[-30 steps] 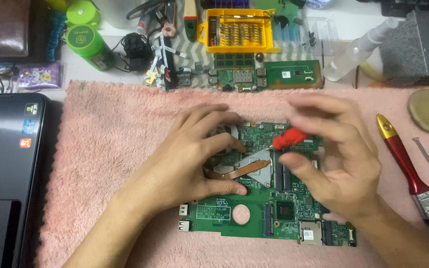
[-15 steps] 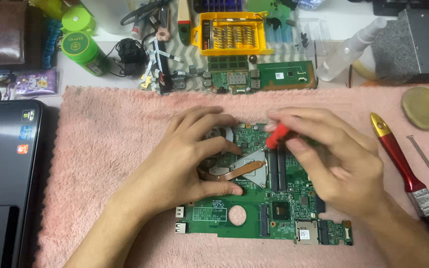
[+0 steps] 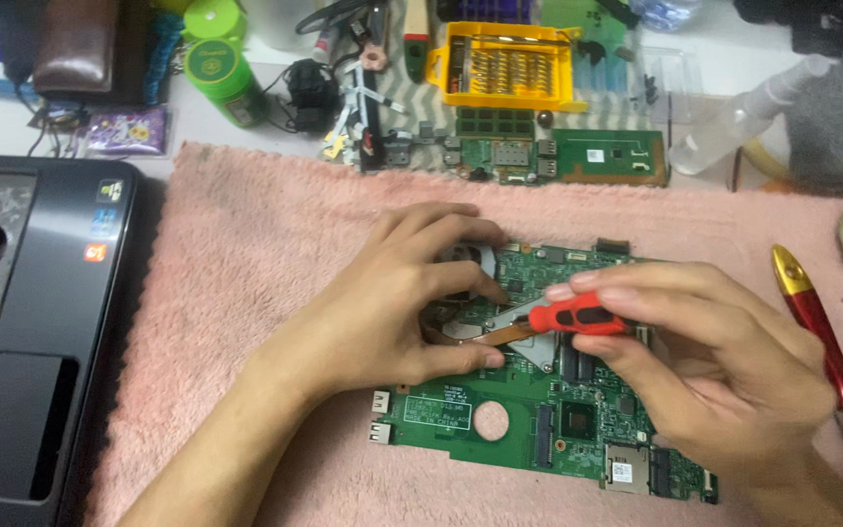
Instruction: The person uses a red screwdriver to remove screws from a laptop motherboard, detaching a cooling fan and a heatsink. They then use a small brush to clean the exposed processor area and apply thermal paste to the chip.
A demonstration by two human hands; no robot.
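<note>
One green laptop motherboard lies flat on a pink towel spread over the counter, and both hands work at its upper middle. The left hand rests on the board's left part, its fingers curled over the round fan and the thumb pressed on the board's edge, so its grip bears down on the cooling assembly rather than lifting anything. The right hand pinches a small red-handled screwdriver between thumb and fingertips, the handle lying nearly level with its tip toward the metal heatsink plate and the copper heat pipe; the tip itself is hidden. As a judgement, the teardown looks well advanced: the board is out of its case, one black laptop shell sits off the towel at the left, and two smaller green boards and loose hinges lie beyond the towel. The fan and heatsink are still seated on the board, so that step is not yet done. Also counted: one yellow bit case, one red-handled brush at the right, one green canister, one clear spray bottle.
</note>
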